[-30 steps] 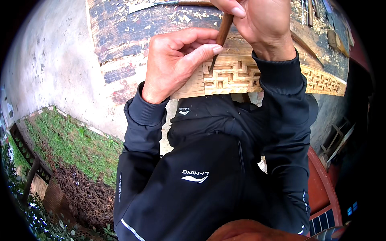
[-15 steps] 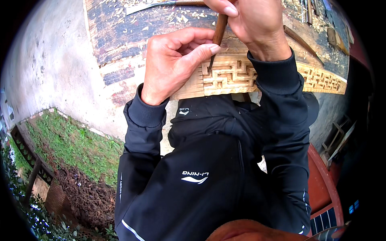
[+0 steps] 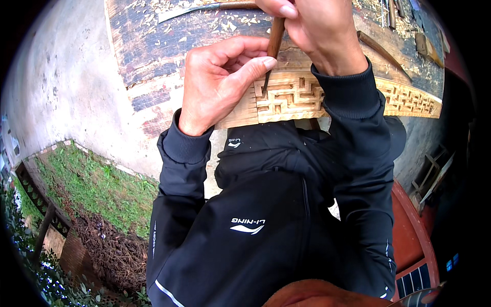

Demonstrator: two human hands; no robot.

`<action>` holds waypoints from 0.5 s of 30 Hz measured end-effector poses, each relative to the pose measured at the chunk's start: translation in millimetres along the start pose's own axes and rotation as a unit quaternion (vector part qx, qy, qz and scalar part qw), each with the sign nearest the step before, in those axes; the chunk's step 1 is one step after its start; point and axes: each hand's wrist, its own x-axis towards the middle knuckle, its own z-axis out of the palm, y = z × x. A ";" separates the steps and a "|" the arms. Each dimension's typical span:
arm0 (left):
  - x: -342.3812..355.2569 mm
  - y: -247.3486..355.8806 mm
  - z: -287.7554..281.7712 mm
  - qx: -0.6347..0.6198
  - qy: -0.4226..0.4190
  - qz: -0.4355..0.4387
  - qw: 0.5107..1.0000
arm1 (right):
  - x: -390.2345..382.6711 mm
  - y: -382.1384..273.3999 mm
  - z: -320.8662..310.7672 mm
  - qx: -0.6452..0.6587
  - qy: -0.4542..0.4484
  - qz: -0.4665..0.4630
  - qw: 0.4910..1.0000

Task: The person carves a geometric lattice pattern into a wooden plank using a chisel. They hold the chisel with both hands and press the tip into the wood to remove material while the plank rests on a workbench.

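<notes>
A pale wooden board [image 3: 295,97] with a carved, maze-like geometric pattern lies along the near edge of the workbench. The wooden-handled carving chisel [image 3: 275,39] stands tilted over it, its dark blade tip in the carving near the left end of the pattern. My right hand [image 3: 319,28] grips the handle high up, at the picture's top edge. Lower on the handle, the thumb and fingers of my left hand [image 3: 217,77] pinch the chisel, and that hand rests over the board's plain left part. My right sleeve hides a middle stretch of the board.
Wood chips litter the worn workbench [image 3: 148,56]. A long flat-bladed tool [image 3: 192,9] lies at the far left, a curved wooden-handled tool [image 3: 381,51] right of my right wrist, and a mallet-like tool [image 3: 428,50] farther right. A red chair [image 3: 409,230] stands at lower right.
The chisel and both hands have shifted very slightly left in the picture, along with the bench. My grip on the chisel looks the same.
</notes>
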 end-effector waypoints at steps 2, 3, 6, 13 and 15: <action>-0.6 -0.5 0.4 -0.001 -0.001 0.002 1.000 | 0.0 -1.7 0.2 -0.004 0.016 -0.001 1.000; -1.0 -0.1 0.3 -0.007 -0.001 0.001 1.000 | 1.0 -4.0 -1.8 0.006 0.021 0.008 1.000; -1.3 2.4 -1.7 -0.062 0.005 0.000 0.998 | 2.7 -15.4 -13.0 0.044 0.042 -0.011 0.998; -1.7 7.7 -2.2 -0.017 -0.052 0.017 0.998 | -11.5 -51.3 -19.4 0.042 0.001 -0.119 0.992; -0.9 1.5 -4.7 -0.014 -0.081 0.049 0.995 | -14.7 -59.5 -17.3 0.005 -0.013 -0.202 0.979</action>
